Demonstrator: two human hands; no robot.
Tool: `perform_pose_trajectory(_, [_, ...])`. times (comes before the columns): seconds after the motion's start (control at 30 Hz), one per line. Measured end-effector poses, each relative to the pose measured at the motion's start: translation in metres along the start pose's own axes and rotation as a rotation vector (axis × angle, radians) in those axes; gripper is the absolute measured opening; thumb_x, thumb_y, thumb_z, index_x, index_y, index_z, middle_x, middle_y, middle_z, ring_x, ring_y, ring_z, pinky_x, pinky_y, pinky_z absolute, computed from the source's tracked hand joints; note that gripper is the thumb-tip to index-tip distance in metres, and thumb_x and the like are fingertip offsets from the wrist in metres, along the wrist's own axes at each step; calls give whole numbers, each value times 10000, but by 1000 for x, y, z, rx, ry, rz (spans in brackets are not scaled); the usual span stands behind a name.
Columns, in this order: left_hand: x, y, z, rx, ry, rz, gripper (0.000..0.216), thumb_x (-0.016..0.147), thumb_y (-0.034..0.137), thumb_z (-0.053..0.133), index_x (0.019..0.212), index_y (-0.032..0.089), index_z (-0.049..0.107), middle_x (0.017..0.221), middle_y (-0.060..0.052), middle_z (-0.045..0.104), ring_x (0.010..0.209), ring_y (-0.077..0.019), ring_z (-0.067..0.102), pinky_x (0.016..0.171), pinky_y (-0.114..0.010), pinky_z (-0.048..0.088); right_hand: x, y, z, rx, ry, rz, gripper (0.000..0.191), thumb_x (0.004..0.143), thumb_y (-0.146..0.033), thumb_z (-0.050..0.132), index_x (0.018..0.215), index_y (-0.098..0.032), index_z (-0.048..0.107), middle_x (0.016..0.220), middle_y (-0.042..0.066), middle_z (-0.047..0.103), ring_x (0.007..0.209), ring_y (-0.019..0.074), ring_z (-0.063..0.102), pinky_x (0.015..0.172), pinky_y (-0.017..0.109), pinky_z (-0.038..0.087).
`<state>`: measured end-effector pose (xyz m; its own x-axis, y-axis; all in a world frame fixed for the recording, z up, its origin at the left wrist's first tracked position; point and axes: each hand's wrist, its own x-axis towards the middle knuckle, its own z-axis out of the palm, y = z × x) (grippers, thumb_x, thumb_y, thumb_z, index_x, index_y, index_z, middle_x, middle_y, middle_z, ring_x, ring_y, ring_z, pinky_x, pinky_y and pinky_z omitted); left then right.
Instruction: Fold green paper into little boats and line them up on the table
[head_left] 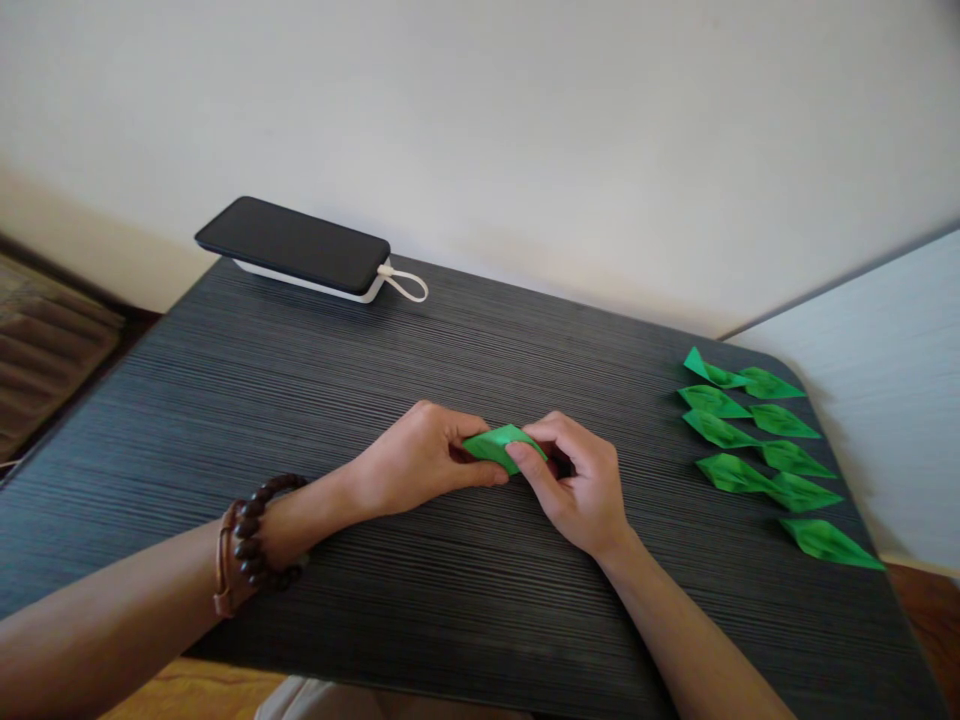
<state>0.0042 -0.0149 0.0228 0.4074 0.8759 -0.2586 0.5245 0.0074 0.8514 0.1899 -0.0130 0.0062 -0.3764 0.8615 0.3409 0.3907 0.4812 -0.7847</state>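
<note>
Just above the middle of the table, a small folded piece of green paper (pixel 493 441) is held between both hands. My left hand (pixel 416 455) pinches its left end between thumb and fingers. My right hand (pixel 577 470) grips the right end, its thumb lying across the near face of the paper. Fingers cover both ends, so the paper's full shape is hidden. Several similar folded green paper pieces (pixel 799 458), pointed and leaf-like, lie in rows at the table's right side, apart from my hands.
A dark phone (pixel 296 240) rests on a white block (pixel 300 281) at the table's back left, with a short white cable (pixel 411 286) looping from its right end. The dark ribbed table (pixel 300 380) meets a pale wall (pixel 510 130) behind. A radiator (pixel 52 350) stands at the left.
</note>
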Motion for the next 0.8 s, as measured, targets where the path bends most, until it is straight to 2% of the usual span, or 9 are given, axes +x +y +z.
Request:
perform_pose_trajectory(0.13, [-2, 0, 1, -63, -28, 12, 261, 743, 396, 637, 733, 136, 640, 576, 38, 545, 545, -85, 464, 474, -170, 326, -1, 1, 0, 45, -5, 34, 107, 823, -232, 587, 737, -167, 587, 631, -20, 521, 528, 86, 454, 497, 230, 354])
perform_pose_trajectory(0.3, [-1, 1, -3, -210, -78, 59, 306, 844, 395, 520, 897, 134, 670, 640, 6, 627, 549, -93, 530, 482, -170, 383, -2, 4, -1, 90, 0, 55, 98, 821, -245, 588, 750, -177, 590, 641, -17, 534, 538, 93, 469, 493, 232, 361])
perform_pose_trajectory(0.4, [0, 0, -5, -209, -53, 105, 270, 852, 345, 523, 834, 138, 696, 678, -7, 668, 612, -109, 586, 549, -177, 440, -2, 4, -2, 115, -9, 60, 96, 826, -241, 577, 752, -179, 583, 650, -17, 530, 540, 92, 464, 494, 232, 364])
perform_pose_trajectory(0.53, [0, -2, -5, -151, -16, 98, 290, 852, 342, 536, 726, 138, 699, 645, -6, 681, 588, -108, 603, 534, -172, 440, -1, 4, -2, 146, -8, 43, 113, 838, -221, 555, 737, -172, 574, 650, -12, 522, 554, 96, 465, 509, 240, 370])
perform_pose_trajectory(0.8, [-2, 0, -5, -120, 1, 152, 292, 866, 334, 520, 766, 144, 718, 617, 5, 666, 556, -94, 581, 505, -163, 417, -1, 2, -3, 100, 14, -13, 113, 847, -199, 536, 749, -179, 587, 673, 0, 562, 595, 111, 509, 554, 261, 408])
